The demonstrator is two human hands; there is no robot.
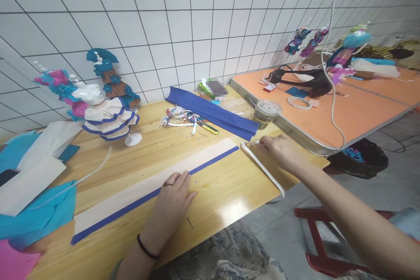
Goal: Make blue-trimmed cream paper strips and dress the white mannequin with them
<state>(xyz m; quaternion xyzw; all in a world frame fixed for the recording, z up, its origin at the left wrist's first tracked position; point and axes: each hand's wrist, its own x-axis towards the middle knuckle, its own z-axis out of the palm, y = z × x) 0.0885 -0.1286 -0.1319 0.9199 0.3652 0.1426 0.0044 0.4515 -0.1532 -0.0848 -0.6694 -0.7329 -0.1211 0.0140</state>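
Note:
A long cream paper strip [131, 188] with a blue band [114, 214] along its near edge lies across the wooden table. My left hand [173, 197] rests flat on its right half, fingers spread a little. To the right, my right hand [278, 148] has its fingers curled together at the far end of a narrow white strip [264, 168], near the table's right side; what they pinch is too small to make out. Behind the hands lie folded blue paper [213, 113], a yellow cutter [209, 128] and paper scraps [180, 116].
Paper-dressed figures [110, 116] stand at the back left, beside loose sheets [49, 210]. A clear jar [267, 111] is behind my right hand. An orange table [315, 118] adjoins on the right, with a tape roll [299, 102] and hanging cable [333, 96]. A red stool [318, 245] stands below.

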